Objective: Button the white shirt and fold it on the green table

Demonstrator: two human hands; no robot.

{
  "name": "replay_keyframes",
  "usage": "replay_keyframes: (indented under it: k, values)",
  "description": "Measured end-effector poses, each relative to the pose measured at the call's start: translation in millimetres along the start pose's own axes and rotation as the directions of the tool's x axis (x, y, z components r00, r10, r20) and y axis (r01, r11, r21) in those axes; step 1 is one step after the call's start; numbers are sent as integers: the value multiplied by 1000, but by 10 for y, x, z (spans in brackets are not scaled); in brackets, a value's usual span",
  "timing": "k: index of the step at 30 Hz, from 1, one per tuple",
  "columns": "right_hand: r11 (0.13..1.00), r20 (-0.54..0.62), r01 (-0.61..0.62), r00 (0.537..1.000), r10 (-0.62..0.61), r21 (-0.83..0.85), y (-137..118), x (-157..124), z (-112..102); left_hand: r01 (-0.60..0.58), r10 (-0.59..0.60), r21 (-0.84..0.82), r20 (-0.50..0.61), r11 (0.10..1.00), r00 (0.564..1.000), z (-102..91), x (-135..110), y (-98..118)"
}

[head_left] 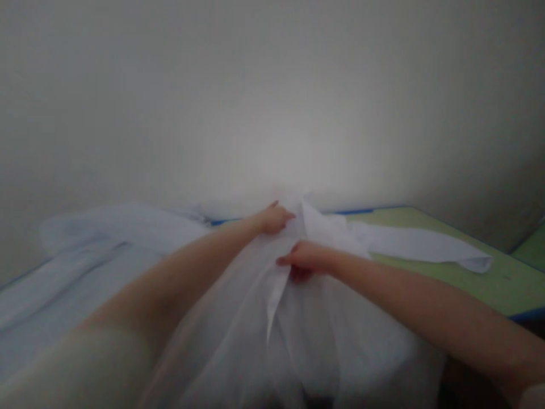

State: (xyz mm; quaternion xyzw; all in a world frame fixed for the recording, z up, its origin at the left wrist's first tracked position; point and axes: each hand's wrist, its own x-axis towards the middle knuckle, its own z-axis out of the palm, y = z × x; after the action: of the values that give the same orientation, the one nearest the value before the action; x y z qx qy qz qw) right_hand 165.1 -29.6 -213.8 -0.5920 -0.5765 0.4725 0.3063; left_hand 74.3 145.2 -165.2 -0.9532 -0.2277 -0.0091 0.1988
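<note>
A white long-sleeved garment [238,318] lies over the table, its lower part draping toward me in loose folds. One sleeve [426,244] stretches out to the right. My left hand [276,218] is farther away, near the top of the garment, its fingers closed on the cloth. Nearer to me, my right hand [304,260] pinches the front edge, and a narrow strip of that edge hangs below the fingers. The picture is dim and slightly blurred, so the fastening, if any, cannot be made out.
More white cloth [97,244] is heaped on the left side. Under the garment is a green table [481,287] with blue edging. A plain pale wall [272,102] rises directly behind it. Another green surface [532,247] shows at the far right.
</note>
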Motion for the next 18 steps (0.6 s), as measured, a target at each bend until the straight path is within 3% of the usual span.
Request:
replay_keyframes:
  k: [3,6,8,10,13,15,18]
  values:
    - [967,-90,114,991,-95,229,-3,-57,203,79,-79,6,5,997,997,-48,145,-59]
    - [865,-28,131,991,-135,484,53,-238,419,142,-142,-2,-79,990,987,-208,252,-208]
    - [853,47,126,984,-174,506,113,-391,545,175,-175,-10,-119,984,977,-320,302,-297]
    - [913,91,118,982,-166,391,163,-525,629,197,-197,-13,-140,980,970,-406,340,-348]
    - [961,48,75,995,-90,265,186,-666,662,224,-223,-14,-150,975,963,-467,379,-367]
    - [931,-18,90,996,-89,354,181,-761,633,242,-242,-18,-150,970,959,-468,390,-369]
    - [801,-87,176,984,-155,571,210,-984,557,258,-260,-31,-150,966,954,-427,381,-386]
